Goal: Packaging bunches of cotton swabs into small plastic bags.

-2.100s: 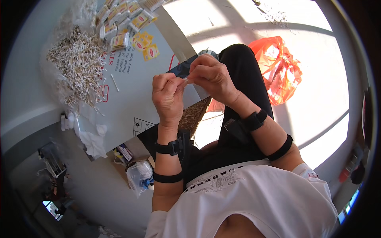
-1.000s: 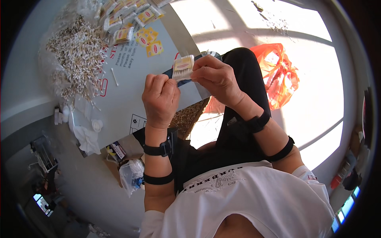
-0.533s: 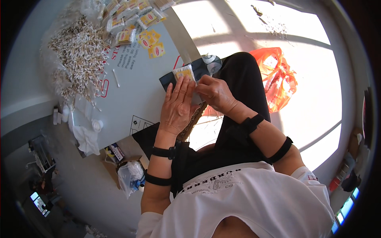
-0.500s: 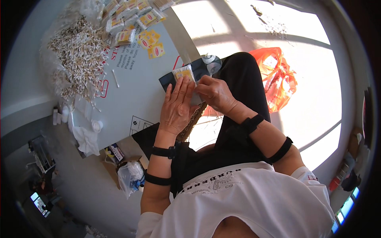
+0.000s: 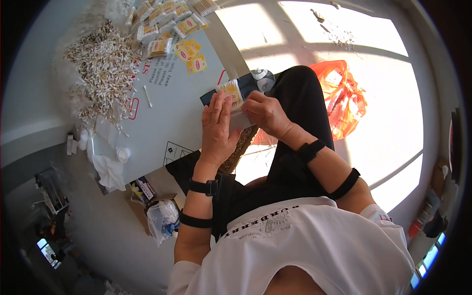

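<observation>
A small clear bag of cotton swabs with a yellow label card (image 5: 229, 90) lies on a dark flat piece (image 5: 249, 84) at the table's right edge. My left hand (image 5: 217, 129) rests against the bag's near left side, fingers stretched out and thumb apart. At the bag's near right corner, my right hand (image 5: 268, 114) has its fingers pinched together on the clear wrapper. Its fingertips partly hide the spot they grip. A big heap of loose cotton swabs (image 5: 101, 69) spreads over the table's left part.
Several filled swab packs (image 5: 160, 47) lie at the table's far end, beside loose yellow label cards (image 5: 196, 64). One single swab (image 5: 148, 96) lies apart on the grey tabletop (image 5: 172, 113). White tape rolls (image 5: 263, 78) stand by my knee. An orange plastic bag (image 5: 344, 101) sits on the floor to the right.
My left hand has drawn back a little off the bag's face, so more of the label shows. My right hand stays pinched at the corner. The whole view has shifted slightly.
</observation>
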### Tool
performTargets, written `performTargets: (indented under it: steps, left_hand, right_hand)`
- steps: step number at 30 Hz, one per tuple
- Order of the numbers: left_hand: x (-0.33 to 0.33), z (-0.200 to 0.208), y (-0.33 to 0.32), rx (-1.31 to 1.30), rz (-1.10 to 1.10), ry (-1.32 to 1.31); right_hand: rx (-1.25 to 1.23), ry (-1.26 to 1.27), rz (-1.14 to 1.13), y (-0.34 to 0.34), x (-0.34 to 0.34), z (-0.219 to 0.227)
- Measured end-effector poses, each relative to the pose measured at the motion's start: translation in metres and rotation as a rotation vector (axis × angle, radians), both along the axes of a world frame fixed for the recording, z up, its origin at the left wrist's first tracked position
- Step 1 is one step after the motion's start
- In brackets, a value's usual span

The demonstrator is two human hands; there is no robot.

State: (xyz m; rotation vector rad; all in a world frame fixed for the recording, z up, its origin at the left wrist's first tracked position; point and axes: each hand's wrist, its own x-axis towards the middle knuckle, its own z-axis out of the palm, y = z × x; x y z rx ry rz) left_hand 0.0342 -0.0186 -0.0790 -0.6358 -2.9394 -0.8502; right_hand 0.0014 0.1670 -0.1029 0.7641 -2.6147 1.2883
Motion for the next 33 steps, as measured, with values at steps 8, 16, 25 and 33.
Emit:
performTargets:
  steps: [8, 16, 25, 33]
  left_hand:
    - [0.02, 0.037, -0.011, 0.45, 0.16, 0.102]
    - [0.046, 0.073, -0.013, 0.374, 0.045, 0.388]
    - [0.053, 0.074, -0.011, 0.42, 0.1, 0.454]
    - [0.012, 0.009, -0.009, 0.616, 0.243, 0.058]
  right_hand:
    - [-0.315, -0.147, 0.066, -0.003, 0.02, 0.053]
    - [-0.174, -0.069, 0.137, -0.005, 0.048, 0.1]
    - [-0.386, -0.223, 0.115, -0.012, 0.047, 0.092]
    - [-0.641, -0.82, -0.034, -0.028, 0.012, 0.039]
